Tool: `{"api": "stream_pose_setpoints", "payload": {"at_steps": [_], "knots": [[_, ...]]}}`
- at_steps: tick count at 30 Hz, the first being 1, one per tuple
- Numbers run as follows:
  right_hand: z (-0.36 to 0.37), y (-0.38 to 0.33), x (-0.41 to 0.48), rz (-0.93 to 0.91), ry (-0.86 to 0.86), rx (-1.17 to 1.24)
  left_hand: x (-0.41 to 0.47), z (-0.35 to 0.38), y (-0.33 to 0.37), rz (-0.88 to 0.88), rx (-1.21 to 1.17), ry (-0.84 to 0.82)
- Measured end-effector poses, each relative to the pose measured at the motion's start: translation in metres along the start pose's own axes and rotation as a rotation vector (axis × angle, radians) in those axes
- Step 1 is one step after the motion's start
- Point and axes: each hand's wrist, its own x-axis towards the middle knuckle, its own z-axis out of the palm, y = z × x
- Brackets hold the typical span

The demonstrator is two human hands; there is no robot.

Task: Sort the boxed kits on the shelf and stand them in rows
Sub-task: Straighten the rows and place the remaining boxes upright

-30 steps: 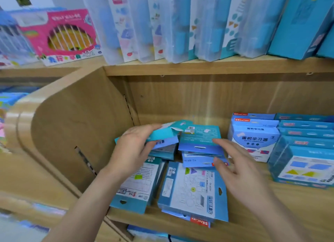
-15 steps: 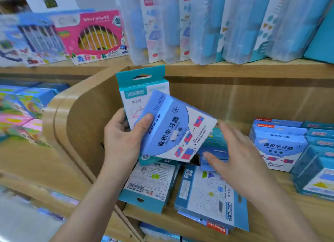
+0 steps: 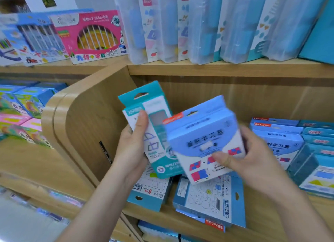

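1. The left hand [image 3: 132, 149] grips a tall teal box [image 3: 153, 126], held nearly upright above the shelf [image 3: 262, 229].
2. A tilted blue box [image 3: 204, 138] overlaps it. The right hand [image 3: 253, 162] holds this one, thumb across its front.
3. Matching blue boxes [image 3: 278, 144] sit on the shelf just to the right of that hand. The right hand is the nearer one, so the blue box probably goes rightward.

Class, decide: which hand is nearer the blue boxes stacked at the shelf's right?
Right. The right hand, gripping the blue box, is just left of the stacked boxes; the left hand, holding the teal box, is farther left.
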Motion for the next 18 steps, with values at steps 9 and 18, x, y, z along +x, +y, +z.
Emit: {"api": "stream_pose_setpoints", "payload": {"at_steps": [9, 18], "knots": [[-0.053, 0.026, -0.032, 0.0, 0.463, 0.393, -0.012, 0.026, 0.005, 0.049, -0.047, 0.053], [-0.107, 0.061, -0.103, 0.119, 0.54, 0.065, -0.05, 0.087, -0.031, 0.059, -0.047, -0.231]]}}
